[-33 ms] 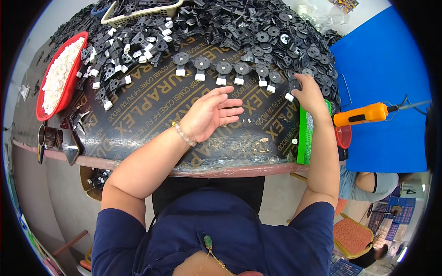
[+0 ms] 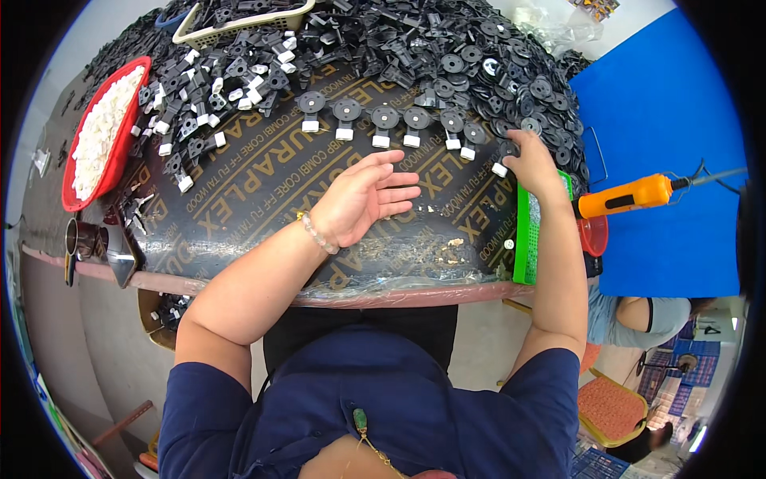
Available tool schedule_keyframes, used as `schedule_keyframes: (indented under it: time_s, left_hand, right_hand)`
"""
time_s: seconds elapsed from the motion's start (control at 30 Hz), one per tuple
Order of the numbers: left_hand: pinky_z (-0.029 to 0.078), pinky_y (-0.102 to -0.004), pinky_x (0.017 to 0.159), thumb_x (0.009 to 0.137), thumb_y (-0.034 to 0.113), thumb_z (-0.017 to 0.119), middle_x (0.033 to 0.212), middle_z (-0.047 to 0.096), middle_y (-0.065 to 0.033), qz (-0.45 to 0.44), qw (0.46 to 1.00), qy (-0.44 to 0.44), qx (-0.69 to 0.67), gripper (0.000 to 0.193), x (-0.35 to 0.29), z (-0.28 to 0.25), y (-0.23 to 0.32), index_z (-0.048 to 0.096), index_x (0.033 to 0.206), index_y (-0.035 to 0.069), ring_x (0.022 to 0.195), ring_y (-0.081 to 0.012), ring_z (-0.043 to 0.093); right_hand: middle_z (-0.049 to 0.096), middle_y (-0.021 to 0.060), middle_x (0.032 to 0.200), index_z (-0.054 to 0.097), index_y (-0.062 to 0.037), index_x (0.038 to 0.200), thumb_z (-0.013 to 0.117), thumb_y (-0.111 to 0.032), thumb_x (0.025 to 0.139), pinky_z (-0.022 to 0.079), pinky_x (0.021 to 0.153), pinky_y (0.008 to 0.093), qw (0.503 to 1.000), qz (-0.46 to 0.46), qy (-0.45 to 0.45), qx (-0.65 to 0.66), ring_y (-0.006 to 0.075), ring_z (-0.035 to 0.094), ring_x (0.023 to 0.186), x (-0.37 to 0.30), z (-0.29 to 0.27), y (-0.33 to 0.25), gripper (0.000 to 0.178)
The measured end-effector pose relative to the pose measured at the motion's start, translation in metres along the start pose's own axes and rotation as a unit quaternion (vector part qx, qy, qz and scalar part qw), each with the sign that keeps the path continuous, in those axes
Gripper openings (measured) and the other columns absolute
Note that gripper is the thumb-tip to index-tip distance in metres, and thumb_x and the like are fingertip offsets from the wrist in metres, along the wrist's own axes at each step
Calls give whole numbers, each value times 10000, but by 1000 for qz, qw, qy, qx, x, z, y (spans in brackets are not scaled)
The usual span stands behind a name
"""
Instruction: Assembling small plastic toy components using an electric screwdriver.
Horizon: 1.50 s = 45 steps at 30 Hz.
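Observation:
My left hand (image 2: 365, 199) rests palm up above the dark printed board, its fingers spread and holding nothing. Over at the right, my right hand (image 2: 533, 164) has its thumb and fingers around a black disc-topped plastic part (image 2: 505, 152) whose white block end sticks out below. That part stands at the right end of a curved row of similar black parts (image 2: 384, 120), each with a round disc and a white end. Beneath my right wrist is a green tray (image 2: 524, 239). My right fingers partly hide the part they grip.
A big heap of loose black parts (image 2: 367, 40) covers the far side, with a beige basket (image 2: 191, 36) in it. A red basket of white pieces (image 2: 128, 152) stands left. An orange electric screwdriver (image 2: 626, 199) and red cup (image 2: 594, 235) are right. A person (image 2: 638, 319) sits nearby.

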<state>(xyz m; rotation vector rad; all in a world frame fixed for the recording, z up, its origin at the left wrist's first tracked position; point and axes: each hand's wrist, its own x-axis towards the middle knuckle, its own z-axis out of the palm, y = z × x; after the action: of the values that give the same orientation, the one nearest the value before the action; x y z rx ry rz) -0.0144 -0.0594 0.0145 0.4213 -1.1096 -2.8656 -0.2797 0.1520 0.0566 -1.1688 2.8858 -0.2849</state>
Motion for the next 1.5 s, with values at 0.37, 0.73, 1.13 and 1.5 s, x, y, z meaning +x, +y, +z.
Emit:
schedule_keyframes:
  time_s: [0.37, 0.73, 1.13, 1.5]
  left_hand:
    - [527, -424, 999, 1046, 220, 487, 1262, 609, -207, -6, 1000, -2, 6, 421, 3, -5, -4, 434, 1412, 19, 1180, -299, 619]
    - [529, -347, 853, 1030, 236, 492, 1073, 651, -70, -10, 998, 38, -55, 274, 12, -20, -1, 574, 1225, 61, 959, -181, 641]
    - [525, -377, 900, 1045, 275, 498, 1072, 690, -51, 38, 984, 64, -160, 273, 15, -18, 5, 620, 1180, 71, 976, -160, 649]
    - [514, -405, 908, 1040, 615, 293, 1114, 635, -157, 149, 950, 52, -271, 693, 12, -15, 24, 497, 1283, -1, 1000, -261, 638]
  right_hand:
    - [594, 213, 1330, 542, -9, 1391, 758, -64, 769, 436, 1086, 386, 996, -58, 15, 71, 333, 575, 1249, 38, 0, -20, 661]
    - [622, 106, 1146, 649, -99, 1224, 750, -154, 798, 488, 957, 416, 871, -473, 118, 64, 317, 576, 1138, 86, 60, -285, 441]
    - [632, 25, 1011, 639, -143, 1039, 589, -109, 866, 516, 868, 385, 806, -562, 177, -48, 243, 596, 1021, 145, 93, -365, 183]
    - [702, 120, 1062, 698, -42, 1057, 603, 88, 761, 521, 892, 393, 890, -413, 75, 177, 325, 656, 1017, 56, -16, -267, 337]
